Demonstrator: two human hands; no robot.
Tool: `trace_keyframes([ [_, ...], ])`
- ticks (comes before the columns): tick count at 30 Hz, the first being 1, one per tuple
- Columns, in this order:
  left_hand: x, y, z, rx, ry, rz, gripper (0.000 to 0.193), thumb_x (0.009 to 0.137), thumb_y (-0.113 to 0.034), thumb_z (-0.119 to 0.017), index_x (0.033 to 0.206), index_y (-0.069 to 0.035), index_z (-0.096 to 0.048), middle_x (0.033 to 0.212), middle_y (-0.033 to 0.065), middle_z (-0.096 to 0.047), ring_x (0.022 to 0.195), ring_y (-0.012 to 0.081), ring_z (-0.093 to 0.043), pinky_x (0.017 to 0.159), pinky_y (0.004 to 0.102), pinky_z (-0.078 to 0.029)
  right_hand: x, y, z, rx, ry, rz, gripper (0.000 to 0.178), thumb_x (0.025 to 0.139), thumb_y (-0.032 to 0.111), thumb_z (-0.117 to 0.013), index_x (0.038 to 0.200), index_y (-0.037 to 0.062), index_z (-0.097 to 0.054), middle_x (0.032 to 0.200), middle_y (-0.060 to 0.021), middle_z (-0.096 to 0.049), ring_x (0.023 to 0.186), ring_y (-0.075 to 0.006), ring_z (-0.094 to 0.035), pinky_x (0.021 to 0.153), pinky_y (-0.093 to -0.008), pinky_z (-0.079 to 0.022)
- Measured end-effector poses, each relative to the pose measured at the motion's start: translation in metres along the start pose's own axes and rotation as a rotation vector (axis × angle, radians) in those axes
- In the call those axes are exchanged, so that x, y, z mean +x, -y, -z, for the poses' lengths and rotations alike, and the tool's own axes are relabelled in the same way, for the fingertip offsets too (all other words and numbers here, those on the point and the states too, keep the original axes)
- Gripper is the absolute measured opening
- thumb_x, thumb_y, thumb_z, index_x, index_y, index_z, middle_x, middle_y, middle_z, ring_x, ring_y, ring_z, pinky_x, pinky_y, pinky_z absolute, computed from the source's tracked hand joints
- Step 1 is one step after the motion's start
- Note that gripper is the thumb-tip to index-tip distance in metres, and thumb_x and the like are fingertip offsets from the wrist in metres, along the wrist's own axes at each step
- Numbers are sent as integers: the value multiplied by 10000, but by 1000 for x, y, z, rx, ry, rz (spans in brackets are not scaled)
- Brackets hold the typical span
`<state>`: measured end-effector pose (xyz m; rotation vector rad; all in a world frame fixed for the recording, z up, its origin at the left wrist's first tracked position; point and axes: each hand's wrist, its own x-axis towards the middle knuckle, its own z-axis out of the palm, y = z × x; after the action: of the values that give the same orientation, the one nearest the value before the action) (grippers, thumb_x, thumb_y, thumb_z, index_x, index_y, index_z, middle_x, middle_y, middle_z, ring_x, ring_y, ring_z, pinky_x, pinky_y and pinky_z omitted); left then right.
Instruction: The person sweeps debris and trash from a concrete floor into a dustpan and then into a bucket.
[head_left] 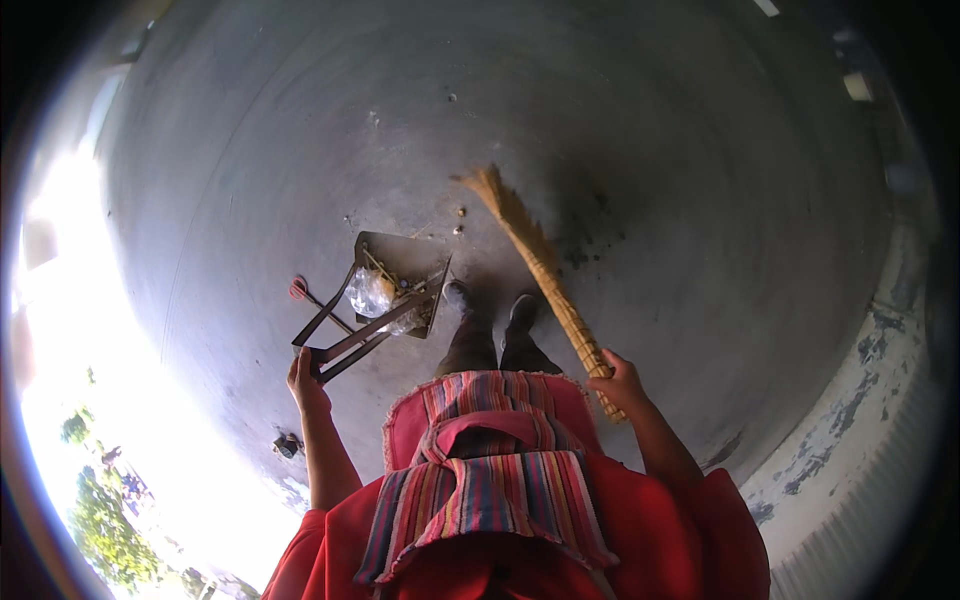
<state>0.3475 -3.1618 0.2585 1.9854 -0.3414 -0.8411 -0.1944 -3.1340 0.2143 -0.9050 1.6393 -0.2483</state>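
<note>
My left hand is closed round the top of the dark frame handle of a dustpan. The pan lies low over the grey floor, just left of my feet, and holds crumpled clear plastic and brownish scraps. Whether its edge touches the floor I cannot tell. In my right hand is the bound lower end of a straw broom. The broom slants away up and to the left, its frayed bristles pointing ahead of my feet. The fingers of both hands are partly hidden by the angle.
Small crumbs lie on the floor between pan and bristles, with dark specks right of the broom. A thin rod with a reddish round end shows beside the pan. A small dark object sits near my left forearm. A peeling wall stands right.
</note>
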Motion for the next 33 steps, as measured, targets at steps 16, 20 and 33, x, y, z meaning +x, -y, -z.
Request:
trace_keyframes([
  [16, 59, 58, 2, -156, -13, 174, 216, 837, -292, -640, 784, -85, -612, 700, -36, -572, 631, 51, -492, 583, 208, -370, 329, 177, -48, -403, -359, 18, 521, 566, 179, -722, 977, -59, -507, 947, -231, -607, 842, -335, -624, 708, -388, -507],
  [20, 79, 49, 22, -214, -60, 153, 188, 845, -249, -638, 844, -61, -636, 758, -31, -600, 674, 55, -517, 620, 211, -393, 219, 147, -163, -539, -85, 39, 891, 564, 217, -720, 1339, -13, -346, 1094, -253, -568, 1018, -348, -569, 868, -358, -463],
  [33, 58, 20, 36, -422, -387, 218, 197, 845, -261, -637, 806, -69, -610, 721, -33, -577, 634, 60, -509, 598, 205, -396, 244, 404, 2, -81, 131, 114, 793, 666, -13, -691, 1362, 15, -313, 799, -100, -583, 446, -149, -522, 384, -278, -458],
])
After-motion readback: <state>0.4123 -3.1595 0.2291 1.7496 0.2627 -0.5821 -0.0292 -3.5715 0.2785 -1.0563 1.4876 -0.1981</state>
